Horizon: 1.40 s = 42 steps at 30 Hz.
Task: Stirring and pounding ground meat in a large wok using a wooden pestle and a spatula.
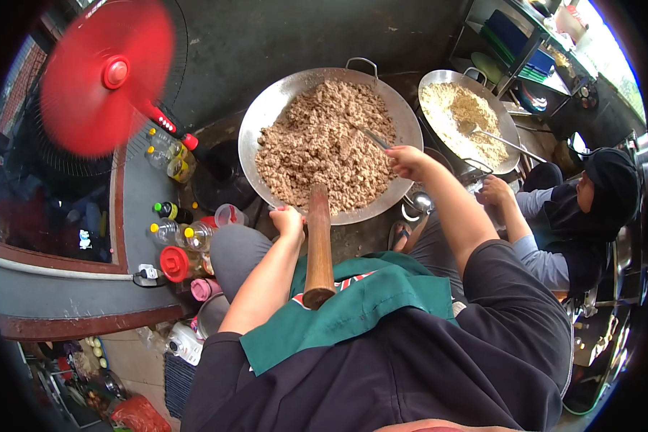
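Note:
A large metal wok [264, 108] before me holds a heap of brown crumbly food [324, 140]. My right hand [409, 162] grips the handle of a metal utensil [375, 138], whose far end meets the food near the heap's middle. At the wok's near left rim, my left hand [288, 220] is closed on the wok's handle, most of which the fingers hide. A thick wooden pestle [319, 248] leans between my arms; its narrower end rests over the near edge of the food, its broad end near my green apron [356, 324].
A red fan [116, 72] spins at the left, above several plastic bottles [167, 232]. To the right, a co-worker [578, 200] sits beside a second wok [432, 102] holding paler crumbly food and a long-handled ladle [507, 141]. A metal shelf [529, 48] stands behind.

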Each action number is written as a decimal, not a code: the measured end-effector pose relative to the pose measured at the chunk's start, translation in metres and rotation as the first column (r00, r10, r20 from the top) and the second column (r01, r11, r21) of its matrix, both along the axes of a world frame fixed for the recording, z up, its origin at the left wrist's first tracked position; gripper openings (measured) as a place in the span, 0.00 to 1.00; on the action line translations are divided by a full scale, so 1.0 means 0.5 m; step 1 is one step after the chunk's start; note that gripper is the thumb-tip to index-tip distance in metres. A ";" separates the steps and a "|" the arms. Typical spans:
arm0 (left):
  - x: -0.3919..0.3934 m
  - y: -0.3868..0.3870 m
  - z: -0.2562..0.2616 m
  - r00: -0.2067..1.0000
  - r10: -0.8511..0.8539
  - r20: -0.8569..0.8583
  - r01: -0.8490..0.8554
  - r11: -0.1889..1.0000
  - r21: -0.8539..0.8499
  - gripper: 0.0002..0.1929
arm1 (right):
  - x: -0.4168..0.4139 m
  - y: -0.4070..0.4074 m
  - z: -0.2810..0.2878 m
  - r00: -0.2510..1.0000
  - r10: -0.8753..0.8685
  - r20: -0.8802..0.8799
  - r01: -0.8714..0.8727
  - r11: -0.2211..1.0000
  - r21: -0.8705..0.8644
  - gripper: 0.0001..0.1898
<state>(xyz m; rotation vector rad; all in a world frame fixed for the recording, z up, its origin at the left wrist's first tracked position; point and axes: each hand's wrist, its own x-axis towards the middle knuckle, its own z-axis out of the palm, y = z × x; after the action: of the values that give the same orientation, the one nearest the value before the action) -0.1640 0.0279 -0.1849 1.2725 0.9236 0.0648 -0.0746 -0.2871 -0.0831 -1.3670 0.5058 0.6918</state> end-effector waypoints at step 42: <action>0.009 0.041 0.023 0.998 -0.037 0.055 0.037 0.999 -0.008 0.07 | 0.016 0.153 0.091 0.729 0.674 0.117 -0.234 0.406 -0.883 0.21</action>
<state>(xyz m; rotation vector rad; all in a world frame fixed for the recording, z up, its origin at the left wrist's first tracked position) -0.1595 0.0482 -0.1736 1.2728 0.8521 0.0658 -0.0664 -0.2104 -0.0374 -2.6074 -0.0264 0.5331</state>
